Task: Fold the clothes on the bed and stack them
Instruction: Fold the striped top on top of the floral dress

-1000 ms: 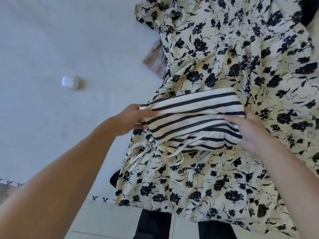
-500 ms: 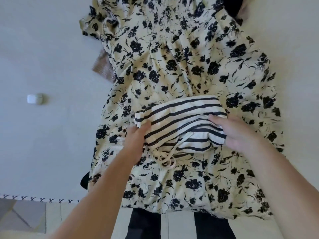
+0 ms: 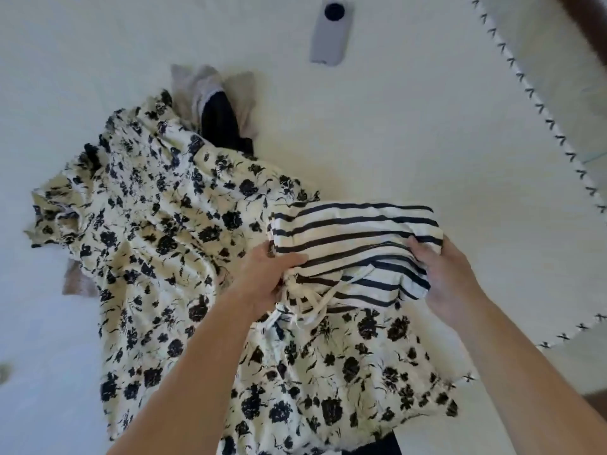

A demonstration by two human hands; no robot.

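A folded cream garment with black stripes point(image 3: 354, 238) is held between both hands above the right edge of a spread floral dress point(image 3: 157, 244). My left hand point(image 3: 266, 277) grips its left end, fingers curled over the fabric where white drawstrings dangle. My right hand point(image 3: 446, 274) grips its right end, thumb on top. The cream dress with black flowers lies unfolded across the white bed point(image 3: 410, 126). A black garment point(image 3: 223, 126) and a beige one point(image 3: 210, 83) stick out from under the dress at its far end.
A grey phone point(image 3: 330, 31) lies on the bed beyond the clothes. The bedcover's edge with black cross-stitching point(image 3: 538, 113) curves down the right side. A pinkish-beige cloth point(image 3: 77, 284) peeks from under the dress at left.
The striped bundle has been lifted off the dress and carried right, both hands still on its ends. My view has swung, so the dress now lies to the left and the phone shows.
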